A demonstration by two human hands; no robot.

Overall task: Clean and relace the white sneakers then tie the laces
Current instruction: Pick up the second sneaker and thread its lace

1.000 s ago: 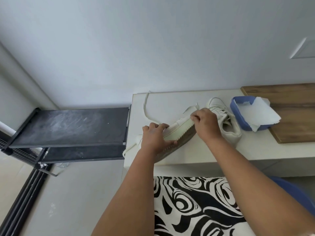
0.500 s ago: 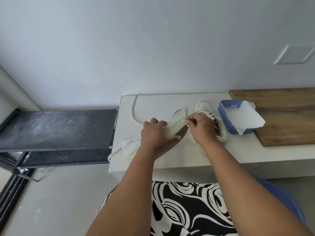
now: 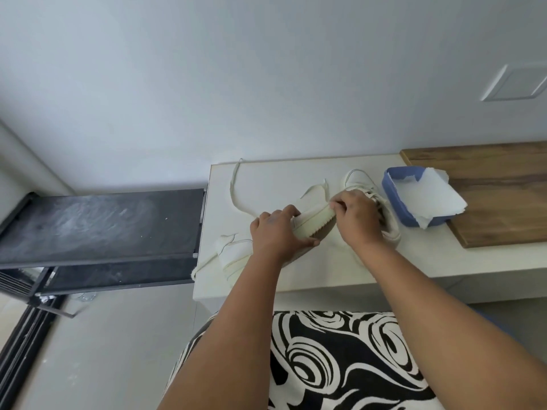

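A white sneaker (image 3: 313, 221) lies tipped on its side on the white counter (image 3: 331, 270), cream sole rim and brown tread facing me. My left hand (image 3: 278, 232) grips its middle from above. My right hand (image 3: 356, 216) has its fingers curled at the toe end of the sole; what they pinch is hidden. A loose white lace (image 3: 236, 190) trails toward the counter's back left corner. The second white sneaker (image 3: 359, 180) lies behind my right hand, mostly hidden.
A blue tub (image 3: 395, 199) holding white paper (image 3: 426, 199) stands at the right, partly on a wooden board (image 3: 497, 199). A black dusty shelf rack (image 3: 100, 226) stands left of the counter. My black-and-white patterned lap (image 3: 340, 359) is below.
The camera view has shifted a little. Both hands stay on the tipped sneaker, with my right hand working near the toe end of the sole.
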